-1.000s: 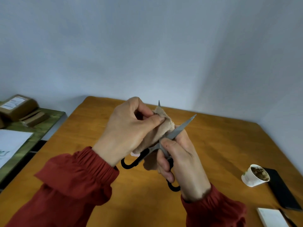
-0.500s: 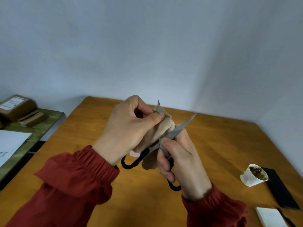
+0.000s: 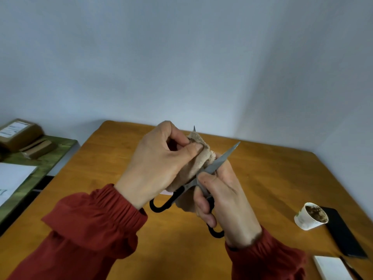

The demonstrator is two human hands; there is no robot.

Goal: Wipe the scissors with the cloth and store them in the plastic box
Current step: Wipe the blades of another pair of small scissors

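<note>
Black-handled scissors (image 3: pixel 224 158) are held open above the wooden table (image 3: pixel 282 178). My right hand (image 3: pixel 226 201) grips them around the pivot and one handle loop. One blade points up to the right; the other blade's tip shows above the cloth. My left hand (image 3: pixel 155 164) pinches a beige cloth (image 3: pixel 198 158) around that second blade, thumb pressing on top. The other black handle loop hangs below my left wrist. No plastic box is in view.
A white paper cup (image 3: pixel 309 218) with brown residue lies tilted at the right, next to a black phone (image 3: pixel 343 233). A white notepad (image 3: pixel 331 266) sits at the bottom right. At the left, a green side table (image 3: pixel 50 156) carries cardboard parcels (image 3: pixel 19 132) and white paper (image 3: pixel 12 176).
My left hand with the cloth has shifted slightly up along the covered blade. The right hand and the scissors stay almost still.
</note>
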